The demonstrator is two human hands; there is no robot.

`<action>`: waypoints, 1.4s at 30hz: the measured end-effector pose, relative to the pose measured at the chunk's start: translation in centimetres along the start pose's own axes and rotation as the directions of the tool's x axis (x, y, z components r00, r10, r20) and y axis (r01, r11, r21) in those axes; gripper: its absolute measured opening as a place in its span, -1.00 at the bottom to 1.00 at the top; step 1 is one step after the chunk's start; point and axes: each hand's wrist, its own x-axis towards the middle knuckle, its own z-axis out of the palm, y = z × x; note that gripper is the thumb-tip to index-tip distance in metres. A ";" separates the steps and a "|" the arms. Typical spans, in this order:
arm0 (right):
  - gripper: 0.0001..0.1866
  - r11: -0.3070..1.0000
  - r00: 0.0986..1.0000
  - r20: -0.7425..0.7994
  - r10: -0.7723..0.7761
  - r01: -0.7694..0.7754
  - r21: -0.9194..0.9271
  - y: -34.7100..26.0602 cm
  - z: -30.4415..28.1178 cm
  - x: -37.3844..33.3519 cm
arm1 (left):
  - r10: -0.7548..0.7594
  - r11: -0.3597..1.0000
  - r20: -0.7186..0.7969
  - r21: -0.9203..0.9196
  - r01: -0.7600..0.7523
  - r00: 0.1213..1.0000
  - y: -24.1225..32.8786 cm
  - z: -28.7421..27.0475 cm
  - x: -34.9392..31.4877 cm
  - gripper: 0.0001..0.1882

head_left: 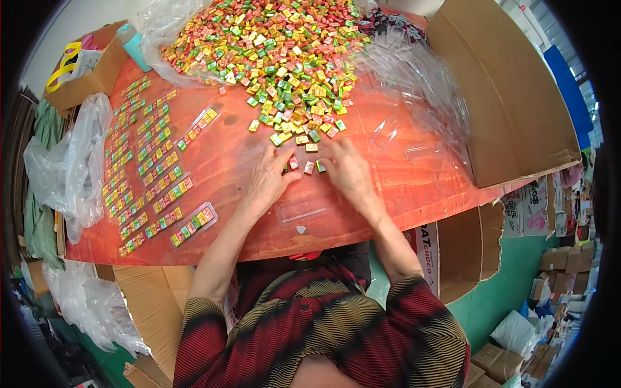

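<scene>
At the middle of the red table, my left hand [270, 173] has its thumb and forefinger bent round a small red-and-white candy-like box [293, 162]. A green edge shows beside it, partly hidden by the fingers. Facing it, my right hand [349, 169] curls its fingers down at a small green box [320, 166]. One pinkish box [309, 168] lies between the hands, and a yellow one [312, 148] just beyond. Nearer my body lies a clear plastic tray [303, 212], with a small whitish piece [301, 229] beside it.
A big heap of small coloured boxes [291, 58] covers the far table [259, 236]. Filled clear trays [194, 224] stand in rows at left. Clear plastic trays [427, 84] pile up at right by a large cardboard box [504, 90]. A turquoise bottle [132, 46] stands far left.
</scene>
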 end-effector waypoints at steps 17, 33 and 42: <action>-0.63 0.990 0.971 0.189 -0.144 0.138 0.044 1.9 2.4 -0.6 | 0.026 0.993 0.064 0.116 -0.033 0.998 1.1 0.9 0.5 -0.63; -0.71 0.986 0.981 0.157 0.112 -0.090 -0.140 4.4 -0.7 -0.9 | 0.039 0.999 0.098 -0.034 -0.036 0.994 0.2 0.1 0.0 -0.58; -0.41 0.997 0.934 0.348 -0.075 0.082 -0.006 2.4 -0.5 -0.9 | 0.102 0.994 -0.001 -0.034 -0.102 0.995 0.5 0.8 0.0 -0.56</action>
